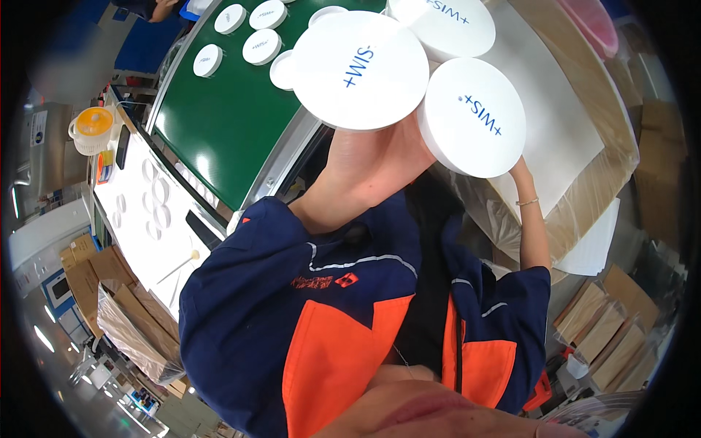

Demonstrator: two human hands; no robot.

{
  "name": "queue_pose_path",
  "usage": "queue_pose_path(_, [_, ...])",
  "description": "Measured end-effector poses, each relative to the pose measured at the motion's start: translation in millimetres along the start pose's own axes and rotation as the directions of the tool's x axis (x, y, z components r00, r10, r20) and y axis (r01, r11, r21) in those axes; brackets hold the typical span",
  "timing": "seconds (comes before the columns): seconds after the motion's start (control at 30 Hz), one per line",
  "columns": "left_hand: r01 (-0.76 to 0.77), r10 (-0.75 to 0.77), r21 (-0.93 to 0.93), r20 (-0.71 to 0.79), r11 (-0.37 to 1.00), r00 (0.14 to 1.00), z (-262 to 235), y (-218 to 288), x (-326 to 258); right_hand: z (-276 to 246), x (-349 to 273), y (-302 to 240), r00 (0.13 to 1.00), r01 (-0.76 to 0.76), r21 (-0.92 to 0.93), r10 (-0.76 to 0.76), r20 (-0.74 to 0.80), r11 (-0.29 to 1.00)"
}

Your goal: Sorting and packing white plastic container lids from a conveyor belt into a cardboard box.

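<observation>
Three large white round lids with blue print hang close in front of me: the left lid (361,69), the right lid (475,117) and the upper lid (442,25). My left hand (387,157) is closed under the left lid, its palm and wrist showing and its fingertips hidden. At the lower right edge of the right lid is my right hand (520,172), mostly covered by it and gripping it from behind. What holds the upper lid is hidden. Several smaller-looking white lids (261,47) lie on the green conveyor belt (226,117) beyond my left hand.
A plastic-lined carton (613,157) with a white sheet (558,109) in it stands at my right. Left of the belt, a white table (139,241) bears more lids and a yellow-topped pot (93,130). A pink tub (593,25) is at the far right; another person (157,9) is at the far left.
</observation>
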State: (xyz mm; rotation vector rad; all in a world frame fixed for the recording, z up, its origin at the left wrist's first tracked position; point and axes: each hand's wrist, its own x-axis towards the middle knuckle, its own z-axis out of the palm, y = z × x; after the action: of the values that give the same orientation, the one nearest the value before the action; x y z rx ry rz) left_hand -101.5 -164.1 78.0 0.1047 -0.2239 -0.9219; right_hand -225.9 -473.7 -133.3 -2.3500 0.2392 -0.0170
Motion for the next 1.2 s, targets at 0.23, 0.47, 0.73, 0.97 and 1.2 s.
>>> queue_pose_path(0.23, [-0.163,0.315,0.521,-0.217,0.838,0.924,-43,-25,43,2,4,20,0.98,-0.105,-0.097,0.119,0.162,0.99])
queue_pose_path(0.47, [0.017,0.097,0.969,0.008,-0.247,0.995,-172,-70,186,0,1,23,0.971,-0.105,-0.091,0.122,0.204,0.99])
queue_pose_path(0.73, [-0.09,-0.012,0.68,0.119,-0.728,0.993,-253,-111,237,11,0,10,0.998,-0.068,-0.199,0.068,-0.007,0.978])
queue_pose_path(0.97, [-0.113,-0.199,0.409,-0.173,-0.905,0.965,-256,-107,212,16,8,7,0.996,-0.088,-0.181,0.082,-0.039,0.98])
queue_pose_path(1.2, [-0.17,-0.293,0.518,-0.167,-0.838,0.941,-173,-82,147,17,2,15,0.994,-0.064,-0.142,0.077,0.083,0.988])
